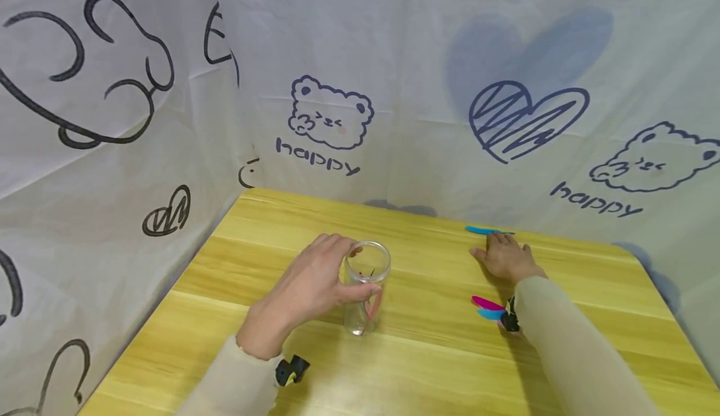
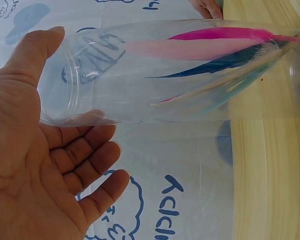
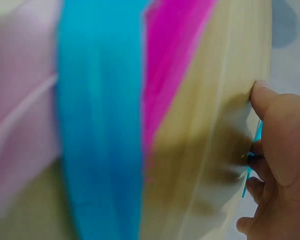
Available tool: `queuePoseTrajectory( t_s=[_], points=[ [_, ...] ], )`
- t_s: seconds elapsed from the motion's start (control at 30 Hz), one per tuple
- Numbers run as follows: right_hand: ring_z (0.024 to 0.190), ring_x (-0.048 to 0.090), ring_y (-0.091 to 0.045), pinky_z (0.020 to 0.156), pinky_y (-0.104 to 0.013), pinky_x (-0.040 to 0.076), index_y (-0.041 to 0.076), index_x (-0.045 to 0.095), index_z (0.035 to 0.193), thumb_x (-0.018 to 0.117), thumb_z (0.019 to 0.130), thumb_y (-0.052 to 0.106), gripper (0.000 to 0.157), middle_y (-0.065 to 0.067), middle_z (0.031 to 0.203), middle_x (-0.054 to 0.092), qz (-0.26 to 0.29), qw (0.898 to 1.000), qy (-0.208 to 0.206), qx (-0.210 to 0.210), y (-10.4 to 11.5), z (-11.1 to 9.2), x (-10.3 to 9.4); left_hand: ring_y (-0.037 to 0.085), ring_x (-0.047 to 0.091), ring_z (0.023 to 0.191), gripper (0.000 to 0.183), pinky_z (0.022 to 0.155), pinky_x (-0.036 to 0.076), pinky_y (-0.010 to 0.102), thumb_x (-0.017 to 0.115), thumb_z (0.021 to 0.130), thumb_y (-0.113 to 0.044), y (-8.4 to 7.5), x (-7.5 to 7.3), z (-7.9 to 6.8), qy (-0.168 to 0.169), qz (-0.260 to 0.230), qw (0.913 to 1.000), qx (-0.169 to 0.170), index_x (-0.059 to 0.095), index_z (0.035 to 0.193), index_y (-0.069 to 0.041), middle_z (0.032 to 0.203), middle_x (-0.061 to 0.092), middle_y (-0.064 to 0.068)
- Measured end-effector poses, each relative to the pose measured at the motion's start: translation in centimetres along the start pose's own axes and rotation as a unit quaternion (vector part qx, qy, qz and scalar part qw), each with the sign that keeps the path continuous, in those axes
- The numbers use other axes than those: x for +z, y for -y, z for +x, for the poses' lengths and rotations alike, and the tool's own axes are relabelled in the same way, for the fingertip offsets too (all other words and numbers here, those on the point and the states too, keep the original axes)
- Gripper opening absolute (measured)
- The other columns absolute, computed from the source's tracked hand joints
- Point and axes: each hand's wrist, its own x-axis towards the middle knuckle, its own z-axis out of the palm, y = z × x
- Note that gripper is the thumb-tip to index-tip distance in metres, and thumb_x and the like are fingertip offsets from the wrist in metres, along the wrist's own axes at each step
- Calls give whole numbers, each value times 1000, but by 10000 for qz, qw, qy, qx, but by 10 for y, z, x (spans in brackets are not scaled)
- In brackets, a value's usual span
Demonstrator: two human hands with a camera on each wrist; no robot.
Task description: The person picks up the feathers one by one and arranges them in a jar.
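My left hand [image 1: 306,282] holds a clear, tall cup [image 1: 355,325] near its rim, thumb on one side and fingers on the other. It stands upright on the table. In the left wrist view, magenta [image 2: 220,34], pink [image 2: 150,50], dark blue [image 2: 210,66] and paler feathers fan out inside it. My right hand [image 1: 506,260] is at the table's far edge, fingertips over one end of a blue feather [image 1: 478,230]. Its thumb is spread apart from the fingers in the right wrist view, and the feather is partly hidden behind them.
Nearer than the right hand, beside its wrist, lie a magenta feather [image 1: 485,303], another blue feather [image 1: 489,313] and a pale pink feather [image 3: 25,100]. The wood-grain table [image 1: 270,260] meets a white cloth wall [image 1: 416,153] with printed drawings behind it and another on the left.
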Motion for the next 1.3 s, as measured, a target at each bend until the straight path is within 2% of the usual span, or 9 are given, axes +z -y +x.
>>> queuePoseTrajectory(
  t_s=[0.2,0.4,0.6,0.8,1.0,1.3],
  points=[
    [153,16,-59,115,-86,4,-7,22,163,32,111,59,85,-34,168,22,-77,9999,-37,71,1,-6,3,20,60,118,72,103,54,42,84,83,-60,-1,1,0,40,-2,10000,-36,65,135,-13,123,67,0],
    [147,16,-66,113,-87,11,-11,31,158,35,111,58,83,-41,162,22,-77,9996,-224,168,4,-10,5,21,61,118,73,103,55,43,84,83,-60,-2,1,2,42,-6,10000,10,65,135,-12,125,67,1],
    [151,17,-62,118,-82,10,-15,29,157,34,113,53,82,-40,163,24,-112,9995,-280,-44,8,-22,7,22,61,119,72,102,56,44,84,84,-59,-2,2,2,7,23,10000,46,65,135,-12,126,67,2],
    [148,27,-62,115,-85,13,-12,29,159,36,113,51,78,-38,162,31,-105,9993,-300,-217,22,-42,13,22,61,120,72,102,56,44,83,84,-59,-2,2,2,10,11,10000,81,65,135,-11,126,68,3],
    [150,26,-60,114,-85,18,-10,28,160,41,112,51,79,-35,165,28,-127,9992,-218,-307,36,-58,21,22,61,120,71,102,56,43,83,84,-60,-1,2,1,12,26,10000,68,65,133,-12,125,67,2],
    [152,29,-56,116,-84,17,-8,32,160,44,111,52,78,-31,165,32,99,9979,-179,-618,60,-79,24,23,62,121,70,103,55,44,83,84,-59,-2,2,2,49,-40,10000,15,65,134,-13,130,68,3]
  ],
)
